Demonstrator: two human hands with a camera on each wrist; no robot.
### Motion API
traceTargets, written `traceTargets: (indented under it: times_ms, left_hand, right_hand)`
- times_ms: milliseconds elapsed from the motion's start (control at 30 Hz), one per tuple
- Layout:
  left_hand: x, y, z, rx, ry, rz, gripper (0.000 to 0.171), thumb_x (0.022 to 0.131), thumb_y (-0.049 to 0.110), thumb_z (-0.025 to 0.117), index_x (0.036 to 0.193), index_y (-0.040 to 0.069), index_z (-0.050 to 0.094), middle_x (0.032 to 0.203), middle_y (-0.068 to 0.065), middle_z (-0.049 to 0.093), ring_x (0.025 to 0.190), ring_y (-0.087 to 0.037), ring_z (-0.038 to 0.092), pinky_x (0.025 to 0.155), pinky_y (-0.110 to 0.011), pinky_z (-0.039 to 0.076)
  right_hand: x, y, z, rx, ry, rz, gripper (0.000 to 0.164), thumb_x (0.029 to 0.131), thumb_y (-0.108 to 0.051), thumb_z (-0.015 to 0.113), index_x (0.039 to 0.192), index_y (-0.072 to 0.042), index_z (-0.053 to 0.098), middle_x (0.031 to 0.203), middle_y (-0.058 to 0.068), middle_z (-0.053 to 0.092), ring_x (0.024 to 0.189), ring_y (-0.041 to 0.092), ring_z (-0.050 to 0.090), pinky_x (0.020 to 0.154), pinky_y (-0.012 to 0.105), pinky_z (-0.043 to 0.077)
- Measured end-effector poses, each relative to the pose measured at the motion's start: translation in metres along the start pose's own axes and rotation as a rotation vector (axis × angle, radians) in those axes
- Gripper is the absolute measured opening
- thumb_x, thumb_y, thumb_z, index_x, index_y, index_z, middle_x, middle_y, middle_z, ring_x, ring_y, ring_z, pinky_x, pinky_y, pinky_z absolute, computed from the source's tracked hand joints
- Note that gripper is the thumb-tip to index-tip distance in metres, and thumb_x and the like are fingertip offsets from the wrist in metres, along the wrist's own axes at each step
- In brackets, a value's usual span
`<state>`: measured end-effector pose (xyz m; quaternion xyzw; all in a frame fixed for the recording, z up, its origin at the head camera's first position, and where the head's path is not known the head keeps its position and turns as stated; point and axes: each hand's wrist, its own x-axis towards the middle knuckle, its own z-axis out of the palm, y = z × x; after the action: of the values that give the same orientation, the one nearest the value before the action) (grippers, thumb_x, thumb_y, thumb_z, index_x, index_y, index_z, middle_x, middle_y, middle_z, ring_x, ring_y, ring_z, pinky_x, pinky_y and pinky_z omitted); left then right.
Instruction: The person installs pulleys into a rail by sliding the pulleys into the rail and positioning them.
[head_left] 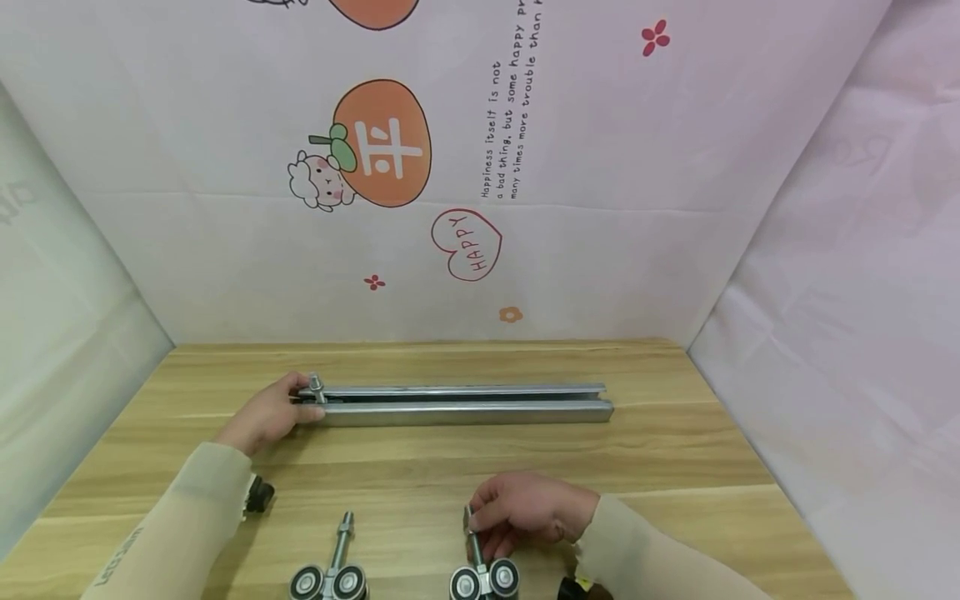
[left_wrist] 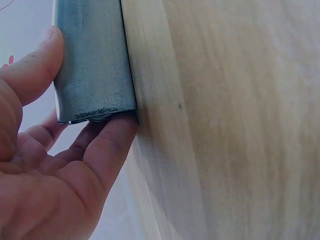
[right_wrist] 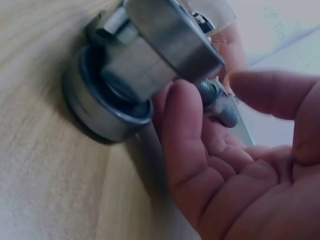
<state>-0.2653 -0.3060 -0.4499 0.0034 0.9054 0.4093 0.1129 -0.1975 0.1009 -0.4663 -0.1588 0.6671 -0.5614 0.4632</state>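
Observation:
A steel channel rail (head_left: 465,413) lies across the wooden table with its slot facing up. At its left end my left hand (head_left: 273,412) grips it, thumb along the near side and fingers at the end; the left wrist view shows the rail (left_wrist: 95,60) between thumb and fingers. A threaded bolt (head_left: 317,387) stands up out of the slot beside this hand. Nearer me, my right hand (head_left: 525,512) holds a trolley roller (head_left: 483,577) by its bolt. In the right wrist view the roller's wheels (right_wrist: 107,107) show close to the table, fingers curled about the bolt.
A second trolley roller (head_left: 330,575) stands on the table (head_left: 405,467) at the front, left of the right hand, bolt upward. White printed cloth (head_left: 600,250) walls the table at the back and on both sides.

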Motion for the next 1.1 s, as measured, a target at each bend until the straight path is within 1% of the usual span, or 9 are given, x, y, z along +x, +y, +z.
traceTargets:
  times_ms: [100,267,367,667,767,867,967,1100]
  left_hand:
    - [0.000,0.001,0.000,0.003,0.004,0.003,0.058,0.095,0.026,0.071,0.137,-0.002,0.043,0.143,-0.034,0.038,0.126,-0.050,0.040,0.095,-0.059,0.039]
    - [0.001,0.000,0.000,0.003,0.009,0.009,0.056,0.094,0.026,0.073,0.135,-0.001,0.045,0.141,-0.033,0.041,0.122,-0.047,0.044,0.092,-0.057,0.041]
    - [0.002,-0.001,0.001,0.004,0.011,0.013,0.054,0.094,0.025,0.073,0.133,0.000,0.046,0.140,-0.032,0.042,0.121,-0.046,0.045,0.091,-0.055,0.042]
    - [0.001,-0.002,0.001,0.000,0.010,0.012,0.054,0.094,0.025,0.073,0.133,-0.001,0.045,0.140,-0.033,0.041,0.122,-0.047,0.044,0.091,-0.056,0.041]
    - [0.001,-0.002,0.001,0.007,0.009,0.013,0.056,0.094,0.026,0.072,0.134,-0.002,0.045,0.141,-0.034,0.040,0.124,-0.049,0.042,0.093,-0.057,0.040]
    - [0.002,-0.003,0.001,0.011,0.007,0.013,0.057,0.094,0.026,0.072,0.136,-0.002,0.043,0.142,-0.035,0.038,0.127,-0.051,0.039,0.096,-0.060,0.039]
    - [0.002,-0.002,0.001,0.015,0.007,0.014,0.057,0.095,0.026,0.071,0.136,-0.002,0.044,0.143,-0.035,0.038,0.127,-0.051,0.039,0.096,-0.060,0.038]
    - [0.001,-0.002,0.000,0.018,0.004,0.013,0.056,0.095,0.026,0.071,0.135,-0.002,0.044,0.142,-0.035,0.038,0.126,-0.051,0.040,0.094,-0.059,0.040]
  right_hand:
    - [0.000,0.001,-0.001,0.009,0.060,-0.016,0.018,0.099,-0.013,0.059,0.097,0.004,0.065,0.085,0.017,0.071,0.066,0.017,0.065,0.056,0.025,0.053]
    - [0.000,0.000,-0.001,0.046,0.135,-0.021,0.017,0.098,-0.014,0.060,0.096,0.002,0.065,0.083,0.016,0.070,0.064,0.017,0.064,0.055,0.025,0.052]
    - [0.000,-0.001,-0.002,0.066,0.153,-0.021,0.017,0.099,-0.015,0.060,0.095,0.002,0.064,0.083,0.015,0.070,0.064,0.017,0.063,0.055,0.025,0.052]
    - [-0.001,-0.003,-0.007,0.061,0.204,-0.058,0.019,0.101,-0.017,0.059,0.095,0.001,0.062,0.086,0.019,0.071,0.066,0.019,0.063,0.056,0.027,0.051]
    - [-0.003,-0.003,-0.009,0.049,0.224,-0.080,0.020,0.101,-0.017,0.059,0.096,0.003,0.062,0.086,0.019,0.071,0.066,0.020,0.063,0.057,0.028,0.052]
    - [-0.005,-0.005,-0.012,0.042,0.249,-0.098,0.022,0.101,-0.016,0.058,0.102,0.006,0.061,0.087,0.020,0.071,0.068,0.021,0.064,0.058,0.028,0.052]
    - [-0.007,-0.006,-0.014,0.049,0.268,-0.107,0.025,0.100,-0.015,0.058,0.106,0.009,0.059,0.088,0.020,0.070,0.069,0.021,0.064,0.059,0.029,0.052]
    - [-0.010,-0.008,-0.016,0.059,0.284,-0.118,0.025,0.100,-0.014,0.059,0.106,0.010,0.058,0.087,0.021,0.070,0.068,0.022,0.064,0.059,0.028,0.052]
